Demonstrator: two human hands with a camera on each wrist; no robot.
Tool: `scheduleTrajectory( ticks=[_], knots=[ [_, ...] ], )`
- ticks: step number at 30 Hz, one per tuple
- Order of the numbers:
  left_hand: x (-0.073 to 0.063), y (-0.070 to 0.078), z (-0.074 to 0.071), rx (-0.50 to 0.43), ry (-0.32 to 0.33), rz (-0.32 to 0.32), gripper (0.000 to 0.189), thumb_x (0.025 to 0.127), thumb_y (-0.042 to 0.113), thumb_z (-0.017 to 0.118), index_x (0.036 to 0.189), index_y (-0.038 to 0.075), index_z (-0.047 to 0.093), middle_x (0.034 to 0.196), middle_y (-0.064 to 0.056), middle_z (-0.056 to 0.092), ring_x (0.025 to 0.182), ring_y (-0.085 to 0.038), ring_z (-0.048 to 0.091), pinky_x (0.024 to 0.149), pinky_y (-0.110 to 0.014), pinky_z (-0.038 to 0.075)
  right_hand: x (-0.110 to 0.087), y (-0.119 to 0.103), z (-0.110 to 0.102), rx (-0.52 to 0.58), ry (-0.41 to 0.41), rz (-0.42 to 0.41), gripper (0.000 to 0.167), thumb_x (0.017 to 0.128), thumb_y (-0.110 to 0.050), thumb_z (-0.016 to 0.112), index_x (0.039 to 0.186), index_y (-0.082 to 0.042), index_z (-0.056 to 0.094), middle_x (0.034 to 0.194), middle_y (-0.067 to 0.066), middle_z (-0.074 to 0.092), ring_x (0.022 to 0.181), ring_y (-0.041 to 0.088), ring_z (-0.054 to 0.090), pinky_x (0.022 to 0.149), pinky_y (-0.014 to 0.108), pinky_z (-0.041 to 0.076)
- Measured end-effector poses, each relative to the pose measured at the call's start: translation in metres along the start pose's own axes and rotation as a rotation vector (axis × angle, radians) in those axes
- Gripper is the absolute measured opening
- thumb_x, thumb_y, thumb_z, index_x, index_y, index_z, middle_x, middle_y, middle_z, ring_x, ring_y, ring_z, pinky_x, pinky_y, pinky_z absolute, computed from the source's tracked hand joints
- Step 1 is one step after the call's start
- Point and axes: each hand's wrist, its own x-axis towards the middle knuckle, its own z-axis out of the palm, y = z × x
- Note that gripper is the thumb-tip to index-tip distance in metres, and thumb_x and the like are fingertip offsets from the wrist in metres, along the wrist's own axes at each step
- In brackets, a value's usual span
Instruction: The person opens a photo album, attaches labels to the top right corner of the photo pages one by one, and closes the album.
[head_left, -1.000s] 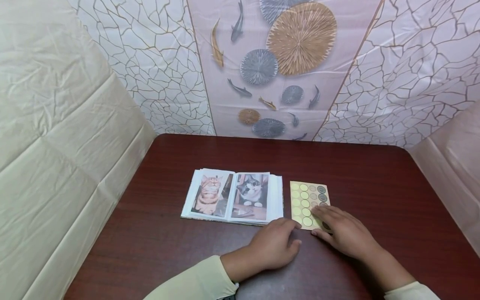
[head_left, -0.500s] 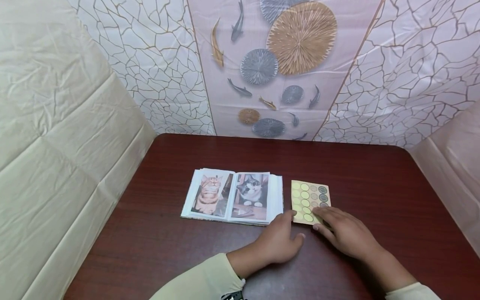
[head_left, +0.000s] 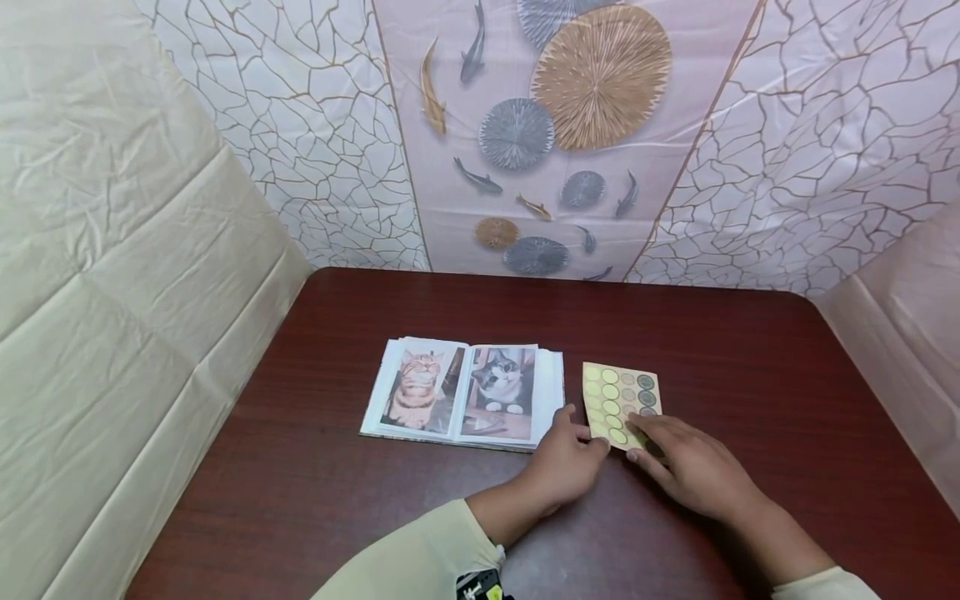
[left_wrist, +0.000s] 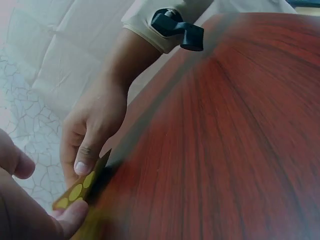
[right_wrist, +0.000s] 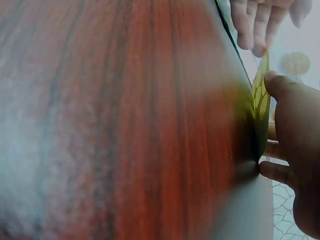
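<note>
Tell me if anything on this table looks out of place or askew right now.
Only the sticker sheet: it sits slightly crooked beside the open photo album, and its near edge is lifted off the table, tilted up between the left hand and right hand. Nothing looks spilled or damaged.

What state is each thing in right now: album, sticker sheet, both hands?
photo album: open, flat on the table, two cat photos showing.
sticker sheet: near edge lifted off the table, some stickers gone.
left hand: fingertips at the sheet's near left corner.
right hand: thumb and fingers pinch the sheet's near edge.
</note>
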Motion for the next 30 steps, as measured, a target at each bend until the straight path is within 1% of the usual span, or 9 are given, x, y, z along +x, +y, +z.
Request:
scheduleTrajectory(
  ticks=[3,6,8,12,16,19,22,26,30],
  knots=[
    [0.004,0.004,0.006,-0.169,0.022,-0.039,0.063,0.097,0.012,0.065,0.149,-0.007,0.036,0.102,-0.005,0.064,0.086,-0.023,0.067,0.077,-0.038,0.057,0.0,0.0,0.001,0.003,0.011,-0.005,0.05,0.093,-0.028,0.077,0.136,-0.007,0.064,0.13,0.016,0.066,0.119,0.036,0.063,0.092,0.056,0.053],
    [0.01,0.007,0.012,-0.331,0.023,-0.084,0.058,0.098,0.007,0.063,0.147,-0.009,0.037,0.099,-0.009,0.062,0.083,-0.032,0.07,0.072,-0.04,0.061,-0.001,0.0,0.001,0.009,0.019,-0.003,0.05,0.093,-0.028,0.077,0.136,-0.007,0.064,0.13,0.015,0.066,0.119,0.035,0.063,0.091,0.056,0.053],
    [0.014,0.009,0.015,-0.378,0.02,-0.111,0.056,0.098,0.007,0.063,0.146,-0.01,0.039,0.099,-0.011,0.062,0.081,-0.031,0.071,0.072,-0.039,0.062,-0.001,0.0,0.0,0.01,0.022,0.001,0.05,0.093,-0.029,0.076,0.136,-0.007,0.064,0.131,0.014,0.066,0.119,0.033,0.063,0.09,0.055,0.054],
    [0.023,0.009,0.02,-0.417,0.019,-0.17,0.051,0.098,0.008,0.064,0.142,-0.01,0.044,0.099,-0.012,0.062,0.075,-0.025,0.07,0.071,-0.038,0.062,-0.002,0.0,0.001,0.014,0.036,-0.002,0.05,0.092,-0.028,0.077,0.135,-0.006,0.065,0.129,0.013,0.066,0.118,0.032,0.063,0.09,0.054,0.053],
    [0.03,0.009,0.025,-0.433,0.017,-0.215,0.031,0.099,0.008,0.063,0.125,-0.007,0.056,0.094,-0.017,0.065,0.069,-0.022,0.066,0.068,-0.038,0.062,-0.003,0.0,0.002,0.015,0.051,-0.017,0.05,0.09,-0.026,0.078,0.134,-0.006,0.065,0.128,0.013,0.067,0.118,0.031,0.063,0.091,0.053,0.053],
    [0.032,0.01,0.027,-0.445,0.016,-0.232,0.023,0.099,0.007,0.064,0.118,-0.005,0.058,0.091,-0.02,0.064,0.068,-0.022,0.065,0.068,-0.039,0.062,-0.003,0.001,0.003,0.015,0.049,-0.009,0.051,0.091,-0.028,0.078,0.136,-0.007,0.064,0.129,0.012,0.066,0.119,0.03,0.062,0.091,0.053,0.053],
    [0.035,0.009,0.029,-0.469,0.022,-0.231,0.026,0.097,0.005,0.065,0.119,-0.004,0.055,0.094,-0.018,0.063,0.074,-0.026,0.069,0.068,-0.04,0.063,-0.004,0.001,0.003,0.024,0.044,0.01,0.053,0.092,-0.029,0.078,0.137,-0.008,0.063,0.131,0.012,0.065,0.12,0.03,0.061,0.09,0.053,0.053],
    [0.037,0.006,0.03,-0.499,0.02,-0.224,0.026,0.095,-0.001,0.064,0.118,-0.003,0.052,0.098,-0.017,0.063,0.083,-0.032,0.073,0.068,-0.039,0.063,-0.005,0.0,0.003,0.035,0.045,0.023,0.055,0.091,-0.03,0.078,0.139,-0.008,0.062,0.133,0.013,0.064,0.122,0.031,0.06,0.088,0.054,0.054],
    [0.037,0.006,0.031,-0.51,0.014,-0.234,0.028,0.089,-0.011,0.058,0.116,-0.004,0.052,0.097,-0.018,0.062,0.084,-0.033,0.073,0.067,-0.037,0.062,-0.006,-0.001,0.003,0.037,0.054,0.033,0.055,0.091,-0.031,0.078,0.139,-0.009,0.062,0.133,0.011,0.064,0.122,0.029,0.059,0.088,0.053,0.054]
  ],
)
